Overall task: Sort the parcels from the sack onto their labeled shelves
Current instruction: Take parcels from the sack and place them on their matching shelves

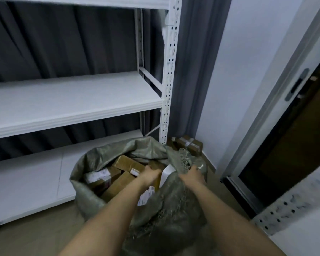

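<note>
A grey-green woven sack stands open on the floor, filled with several brown cardboard parcels bearing white labels. My left hand reaches inside the sack and closes on a brown parcel near its right side. My right hand grips the frayed right rim of the sack, pulling it aside. A white box shows between my two hands. The white metal shelving stands behind the sack, its middle and bottom boards bare; no labels are readable.
A taped brown parcel lies on the floor behind the sack, by the shelf's upright post. Dark curtains hang behind the shelves. A dark doorway is on the right, and another perforated white rack sits at the lower right.
</note>
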A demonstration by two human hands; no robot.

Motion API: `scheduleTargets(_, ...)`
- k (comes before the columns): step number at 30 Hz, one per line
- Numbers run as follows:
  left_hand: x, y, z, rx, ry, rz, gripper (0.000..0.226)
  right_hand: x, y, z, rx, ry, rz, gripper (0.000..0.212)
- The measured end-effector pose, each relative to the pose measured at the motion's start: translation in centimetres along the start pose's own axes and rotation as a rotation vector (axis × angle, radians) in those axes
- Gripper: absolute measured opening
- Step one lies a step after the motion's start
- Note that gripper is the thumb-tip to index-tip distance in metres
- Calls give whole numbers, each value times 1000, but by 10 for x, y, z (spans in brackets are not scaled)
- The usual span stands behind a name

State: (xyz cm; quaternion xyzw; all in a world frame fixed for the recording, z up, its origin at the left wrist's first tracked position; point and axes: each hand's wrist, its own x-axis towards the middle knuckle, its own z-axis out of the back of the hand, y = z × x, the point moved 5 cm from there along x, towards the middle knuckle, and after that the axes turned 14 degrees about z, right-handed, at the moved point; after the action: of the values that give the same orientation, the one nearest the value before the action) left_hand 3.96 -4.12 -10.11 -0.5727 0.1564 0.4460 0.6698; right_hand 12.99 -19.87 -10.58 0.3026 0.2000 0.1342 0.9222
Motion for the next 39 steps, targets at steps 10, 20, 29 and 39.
scheduleTargets(10, 125, -24, -16, 76, 177, 102, 46, 82, -9, -52, -35, -43, -342, 103)
scheduleTargets(20, 167, -26, -55, 471, 192, 57, 57, 106, -43, -65, -45, -76, -456, 80)
scheduleTargets(29, 162, -17, -76, 764, 126, 53, 105, 98, -77, -31, 77, -180, -317, 36)
scheduleTargets(39, 168, -30, -101, 871, -9, 21, 101, 89, -100, -27, 461, -158, -175, 50)
